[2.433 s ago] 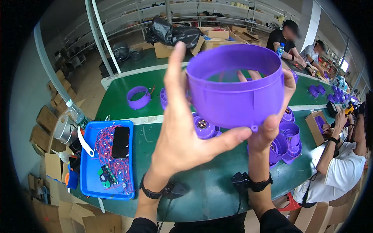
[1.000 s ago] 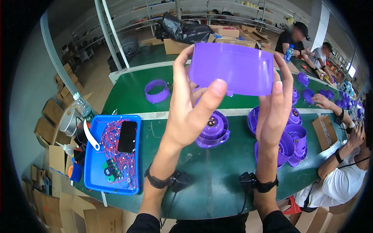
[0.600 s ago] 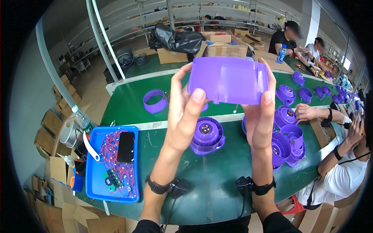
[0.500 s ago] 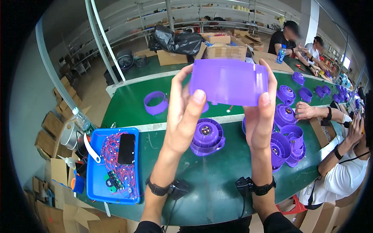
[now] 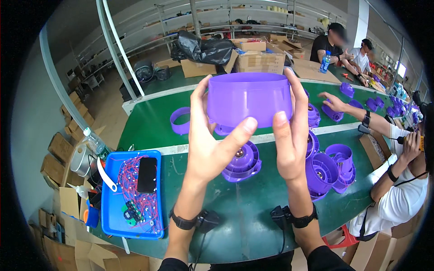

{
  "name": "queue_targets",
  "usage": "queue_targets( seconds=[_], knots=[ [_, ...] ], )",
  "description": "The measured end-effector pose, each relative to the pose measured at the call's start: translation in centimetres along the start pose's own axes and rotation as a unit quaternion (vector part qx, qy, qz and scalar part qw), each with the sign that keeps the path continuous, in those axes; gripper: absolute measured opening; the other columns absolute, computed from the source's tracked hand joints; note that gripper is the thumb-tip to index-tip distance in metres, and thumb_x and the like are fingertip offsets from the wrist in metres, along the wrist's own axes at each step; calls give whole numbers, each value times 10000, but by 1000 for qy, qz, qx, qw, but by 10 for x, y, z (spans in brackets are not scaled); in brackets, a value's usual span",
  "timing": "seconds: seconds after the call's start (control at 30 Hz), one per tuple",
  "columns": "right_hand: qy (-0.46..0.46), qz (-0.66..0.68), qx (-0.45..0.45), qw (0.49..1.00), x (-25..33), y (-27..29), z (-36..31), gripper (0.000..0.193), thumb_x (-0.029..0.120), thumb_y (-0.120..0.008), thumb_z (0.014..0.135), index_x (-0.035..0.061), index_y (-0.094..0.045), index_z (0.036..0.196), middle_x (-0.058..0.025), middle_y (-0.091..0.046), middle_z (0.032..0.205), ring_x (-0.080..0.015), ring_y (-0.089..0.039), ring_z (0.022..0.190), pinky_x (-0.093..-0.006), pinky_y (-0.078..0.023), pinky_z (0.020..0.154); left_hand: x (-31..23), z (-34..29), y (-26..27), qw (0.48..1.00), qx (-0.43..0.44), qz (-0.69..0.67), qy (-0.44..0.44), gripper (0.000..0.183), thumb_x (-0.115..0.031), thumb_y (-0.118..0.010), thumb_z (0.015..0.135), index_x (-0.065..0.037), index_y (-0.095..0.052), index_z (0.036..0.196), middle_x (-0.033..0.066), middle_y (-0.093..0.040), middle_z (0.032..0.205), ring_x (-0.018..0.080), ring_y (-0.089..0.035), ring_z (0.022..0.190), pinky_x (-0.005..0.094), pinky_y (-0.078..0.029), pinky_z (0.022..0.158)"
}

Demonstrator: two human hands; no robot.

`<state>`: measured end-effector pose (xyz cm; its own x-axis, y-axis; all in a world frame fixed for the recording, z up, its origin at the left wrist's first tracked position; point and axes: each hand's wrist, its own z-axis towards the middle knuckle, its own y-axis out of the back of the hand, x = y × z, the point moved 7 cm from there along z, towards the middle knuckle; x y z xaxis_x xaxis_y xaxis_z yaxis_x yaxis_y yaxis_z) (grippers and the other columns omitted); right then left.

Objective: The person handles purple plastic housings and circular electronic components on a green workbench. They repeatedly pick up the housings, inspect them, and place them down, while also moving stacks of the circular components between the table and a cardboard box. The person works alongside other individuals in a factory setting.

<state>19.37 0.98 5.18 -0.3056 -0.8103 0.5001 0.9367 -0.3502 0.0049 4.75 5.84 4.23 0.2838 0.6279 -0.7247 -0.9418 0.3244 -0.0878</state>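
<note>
A glossy purple plastic ring housing (image 5: 248, 101) is held up above the table between my two hands. Its upper rim shows as an ellipse. My left hand (image 5: 210, 149) grips its left side, thumb across the lower front. From the right, my right hand (image 5: 291, 144) clasps it, thumb at the lower front and fingers up along the side. Below it, a purple round motor housing (image 5: 242, 165) with a metal centre rests on the table, partly covered by my left thumb. Another purple ring (image 5: 181, 120) lies beyond my left hand.
A blue tray (image 5: 108, 198) at left carries red wires, a black phone (image 5: 147, 175) and a green circuit board. Several purple housings (image 5: 322, 170) crowd the right side. A co-worker's arm (image 5: 357, 113) reaches across there. Cardboard boxes (image 5: 260, 62) stand at the back.
The ring has turned in my hands, so its upper rim now shows, and has shifted slightly left. The co-worker's hand has moved farther back, and a purple housing beside my right hand has shifted.
</note>
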Motion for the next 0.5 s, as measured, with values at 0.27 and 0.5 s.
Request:
queue_targets(
  seconds=[0.27,0.5],
  knots=[
    [-68,127,-19,989,-15,5,0,642,350,-415,982,-42,-245,1461,-198,-398,1394,-257,-391,1312,-379,-295,1091,3,5,4,995,-8,-99,24,943,-330,-752,786,11,-181,1454,194,-431,1326,264,-486,1210,391,-385,1033],
    [-75,158,-13,984,-13,4,1,726,419,-458,949,-14,-202,1473,-162,-411,1374,-224,-431,1273,-363,-322,1074,10,5,2,979,18,-197,46,988,-504,-692,785,-4,-190,1473,145,-429,1340,239,-409,1279,370,-348,1053]
  ],
)
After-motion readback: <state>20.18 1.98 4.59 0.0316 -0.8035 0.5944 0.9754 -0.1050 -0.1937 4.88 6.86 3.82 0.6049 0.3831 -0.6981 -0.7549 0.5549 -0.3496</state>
